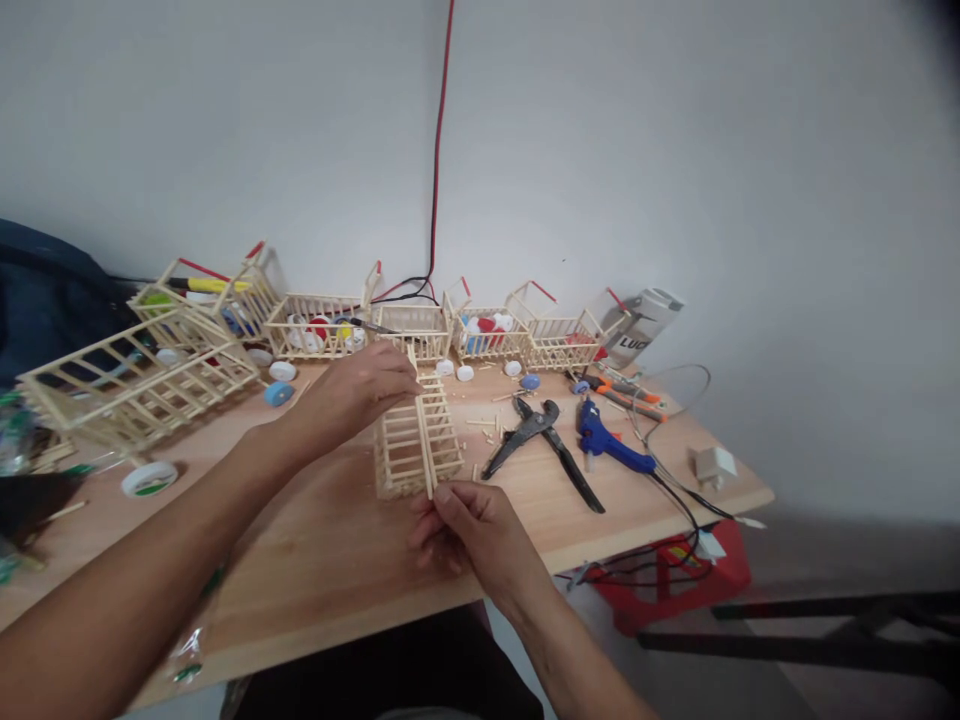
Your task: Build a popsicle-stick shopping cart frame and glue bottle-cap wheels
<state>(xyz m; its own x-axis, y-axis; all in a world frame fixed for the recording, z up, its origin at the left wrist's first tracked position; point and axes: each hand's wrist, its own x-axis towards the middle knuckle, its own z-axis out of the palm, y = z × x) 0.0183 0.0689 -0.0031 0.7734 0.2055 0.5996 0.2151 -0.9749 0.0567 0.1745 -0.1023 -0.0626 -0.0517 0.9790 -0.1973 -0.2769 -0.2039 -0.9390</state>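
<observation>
A small cage-like basket of thin wooden sticks point(394, 450) rests on the wooden table between my hands. A pair of pale wooden sticks point(424, 440) lies lengthwise over its top. My left hand point(367, 385) has its fingers closed at the far end of these sticks. At the near end, my right hand point(472, 520) pinches the sticks between thumb and fingers, its other fingers curled below. Whether the sticks are fixed to the basket, I cannot tell. Right of the basket lie black pliers point(536, 430) with their handles spread.
Several stick-built carts point(487, 345) with red handles line the wall, some holding bottle caps. A larger stick frame point(142, 385) stands at left. A blue glue gun point(611, 440), orange-handled cutters point(630, 392), a white plug point(715, 465) and cables lie right. A white cap point(149, 479) sits left.
</observation>
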